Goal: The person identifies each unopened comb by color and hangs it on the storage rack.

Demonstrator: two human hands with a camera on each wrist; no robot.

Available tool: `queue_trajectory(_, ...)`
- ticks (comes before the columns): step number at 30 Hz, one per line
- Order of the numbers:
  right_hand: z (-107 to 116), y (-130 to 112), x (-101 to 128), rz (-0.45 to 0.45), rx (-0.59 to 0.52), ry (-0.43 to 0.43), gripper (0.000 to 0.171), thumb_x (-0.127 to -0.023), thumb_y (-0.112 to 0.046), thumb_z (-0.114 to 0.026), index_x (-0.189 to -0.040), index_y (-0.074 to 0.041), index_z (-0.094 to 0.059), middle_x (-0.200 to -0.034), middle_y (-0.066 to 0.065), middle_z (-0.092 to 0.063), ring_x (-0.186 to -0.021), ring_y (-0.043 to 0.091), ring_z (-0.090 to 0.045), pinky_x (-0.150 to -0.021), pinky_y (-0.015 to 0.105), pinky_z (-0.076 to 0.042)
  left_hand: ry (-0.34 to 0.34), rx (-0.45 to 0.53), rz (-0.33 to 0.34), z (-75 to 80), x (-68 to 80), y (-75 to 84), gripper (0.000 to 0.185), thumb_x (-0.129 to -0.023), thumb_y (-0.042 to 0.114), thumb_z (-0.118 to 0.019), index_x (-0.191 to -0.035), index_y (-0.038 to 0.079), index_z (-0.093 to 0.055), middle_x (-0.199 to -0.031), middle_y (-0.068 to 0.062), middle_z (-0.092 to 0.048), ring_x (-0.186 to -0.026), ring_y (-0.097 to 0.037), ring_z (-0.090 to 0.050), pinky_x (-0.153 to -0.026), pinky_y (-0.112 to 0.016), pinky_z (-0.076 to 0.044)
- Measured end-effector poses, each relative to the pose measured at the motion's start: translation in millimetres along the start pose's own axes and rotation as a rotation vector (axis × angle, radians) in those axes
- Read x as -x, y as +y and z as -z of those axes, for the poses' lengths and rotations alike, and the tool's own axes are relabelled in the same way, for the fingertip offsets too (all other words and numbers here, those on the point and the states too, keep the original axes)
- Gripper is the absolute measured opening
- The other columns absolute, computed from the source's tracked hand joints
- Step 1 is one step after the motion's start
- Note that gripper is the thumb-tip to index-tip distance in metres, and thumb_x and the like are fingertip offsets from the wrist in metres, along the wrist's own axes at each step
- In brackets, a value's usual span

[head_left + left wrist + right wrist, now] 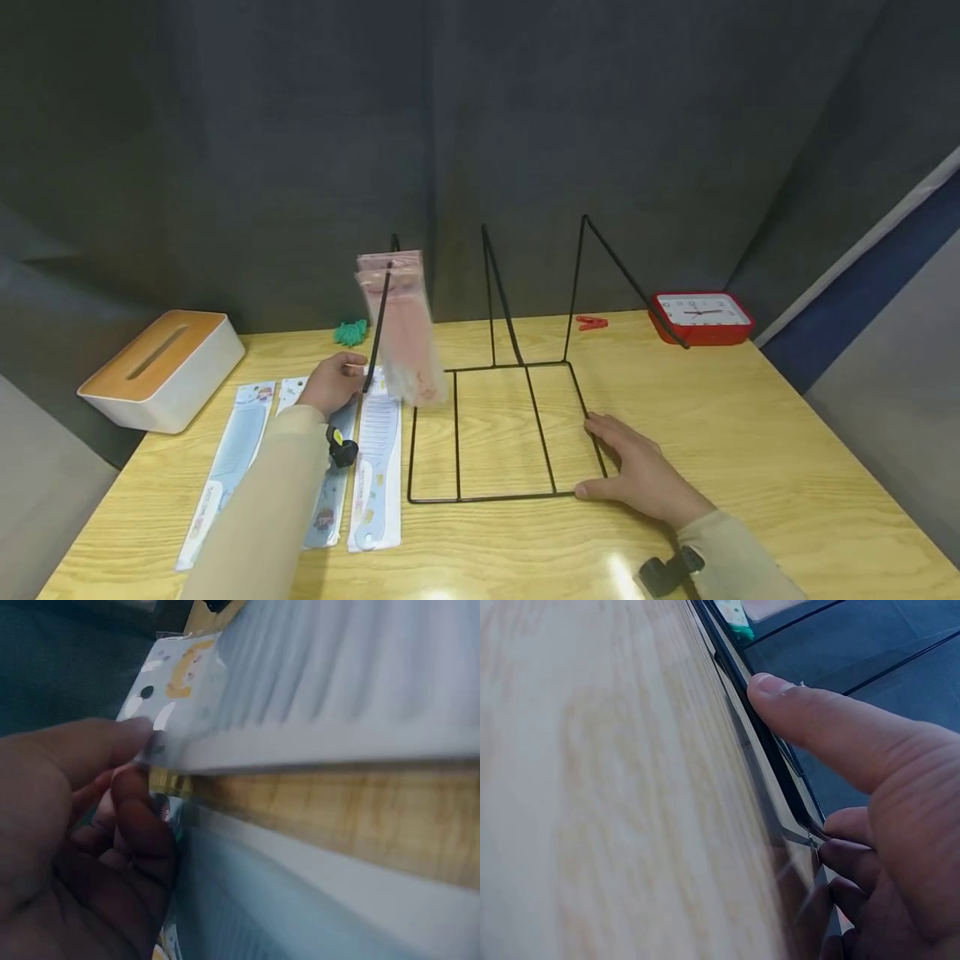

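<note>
My left hand (333,385) pinches the top edge of a packaged comb (187,694) between thumb and index finger, as the left wrist view shows. This blue-white comb pack (375,483) lies rightmost in a row of three on the table. A black wire rack (495,497) stands to its right, with upright prongs at the back. On the left prong hang several pink packs (403,321) in clear sleeves. With its thumb on the front rod and fingers at the right rod, my right hand (637,471) grips the rack's near right corner.
A white tissue box with a wooden lid (153,358) stands at the left. Behind the combs lies a green bundle (350,333). A red clip (592,322) and a red-framed clock (701,317) are at the back right. Dark cloth (315,150) hangs behind the table.
</note>
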State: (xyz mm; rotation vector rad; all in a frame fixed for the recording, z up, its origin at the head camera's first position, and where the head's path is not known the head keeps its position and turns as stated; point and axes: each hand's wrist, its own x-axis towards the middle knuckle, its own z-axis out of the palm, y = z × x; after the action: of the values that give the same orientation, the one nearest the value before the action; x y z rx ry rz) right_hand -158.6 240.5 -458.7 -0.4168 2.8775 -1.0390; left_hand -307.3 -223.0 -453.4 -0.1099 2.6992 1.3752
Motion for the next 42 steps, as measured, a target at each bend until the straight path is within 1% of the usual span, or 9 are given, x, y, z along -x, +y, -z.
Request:
queue_trajectory(5,-0.4,-0.4,0.4,-0.005,-0.006,-0.010,0.104,-0.072,-0.057,-0.084,-0.150,-0.002,-0.043,-0.158,0.017,-0.036,-0.147,0.045,-0.024,-0.109,0.071,-0.022,0.009,-0.068,-0.027,10.5,11.6,1.0,0.023,-0.101,0.022,-0.061,-0.115,0.005,-0.067,-0.098,-0.009,-0.066,-0.077,-0.018,-0.058,-0.068,-0.031,-0.048)
queue_trajectory(9,-0.5,2.3,1.8,-0.018,-0.004,-0.011,0.104,-0.072,-0.059,-0.083,-0.150,-0.003,-0.043,-0.159,0.017,-0.035,-0.147,0.045,-0.024,-0.109,0.071,-0.022,-0.005,-0.029,-0.054,17.7,25.8,5.2,0.024,-0.103,0.027,-0.059,-0.115,0.007,-0.065,-0.102,-0.011,-0.064,-0.082,-0.022,-0.055,-0.072,-0.034,-0.048)
queue_trajectory(15,-0.1,4.0,2.7,-0.025,0.004,-0.005,0.104,-0.072,-0.059,-0.083,-0.150,-0.003,-0.043,-0.159,0.016,-0.035,-0.146,0.045,-0.024,-0.109,0.071,-0.024,0.008,0.002,-0.053,24.5,62.1,14.3,0.030,-0.105,0.029,-0.054,-0.121,0.004,-0.057,-0.108,-0.013,-0.064,-0.082,-0.023,-0.060,-0.076,-0.037,-0.050)
queue_trajectory(19,-1.1,4.2,3.1,-0.023,-0.002,-0.005,0.104,-0.073,-0.059,-0.083,-0.150,-0.004,-0.043,-0.159,0.016,-0.035,-0.147,0.044,-0.024,-0.109,0.070,-0.024,0.054,0.000,-0.056,32.2,87.6,18.1,0.033,-0.104,0.030,-0.055,-0.122,0.002,-0.057,-0.107,-0.012,-0.066,-0.084,-0.022,-0.062,-0.078,-0.037,-0.053)
queue_trajectory(25,-0.5,4.3,3.4,-0.021,-0.008,-0.013,0.104,-0.073,-0.060,-0.082,-0.151,-0.003,-0.043,-0.159,0.016,-0.035,-0.147,0.045,-0.023,-0.109,0.071,-0.023,0.143,0.073,-0.103,48.5,128.7,24.9,0.035,-0.103,0.031,-0.059,-0.121,0.001,-0.058,-0.104,-0.012,-0.062,-0.087,-0.017,-0.061,-0.079,-0.031,-0.056)
queue_trajectory(29,2.1,5.1,2.8,-0.016,0.009,-0.002,0.105,-0.073,-0.058,-0.083,-0.151,-0.002,-0.042,-0.159,0.017,-0.035,-0.147,0.045,-0.024,-0.109,0.071,-0.023,0.157,0.164,-0.217,49.6,157.9,31.1,0.030,-0.101,0.027,-0.062,-0.114,0.000,-0.059,-0.098,-0.008,-0.064,-0.082,-0.013,-0.061,-0.075,-0.027,-0.056)
queue_trajectory(32,3.9,3.9,1.8,-0.015,0.016,0.005,0.107,-0.072,-0.058,-0.084,-0.152,-0.002,-0.040,-0.158,0.019,-0.036,-0.146,0.045,-0.025,-0.109,0.071,-0.023,0.131,0.246,-0.350,43.0,178.0,40.2,0.020,-0.100,0.015,-0.064,-0.107,-0.002,-0.060,-0.093,-0.004,-0.066,-0.079,-0.012,-0.059,-0.070,-0.024,-0.053)
queue_trajectory(36,3.8,1.4,0.9,-0.015,0.014,-0.007,0.109,-0.072,-0.058,-0.084,-0.153,-0.001,-0.038,-0.158,0.020,-0.035,-0.146,0.045,-0.024,-0.110,0.070,-0.022,0.102,0.268,-0.530,30.7,201.5,60.3,0.005,-0.096,0.001,-0.065,-0.101,0.001,-0.063,-0.089,0.001,-0.066,-0.074,-0.012,-0.057,-0.064,-0.025,-0.049)
queue_trajectory(42,2.1,0.6,0.3,-0.020,0.016,-0.011,0.107,-0.072,-0.057,-0.084,-0.152,-0.001,-0.040,-0.158,0.020,-0.035,-0.146,0.045,-0.025,-0.110,0.071,-0.020,0.023,0.395,-0.793,4.2,230.3,98.8,0.020,-0.090,-0.015,-0.063,-0.101,0.002,-0.065,-0.087,0.000,-0.065,-0.071,-0.013,-0.056,-0.058,-0.027,-0.048)
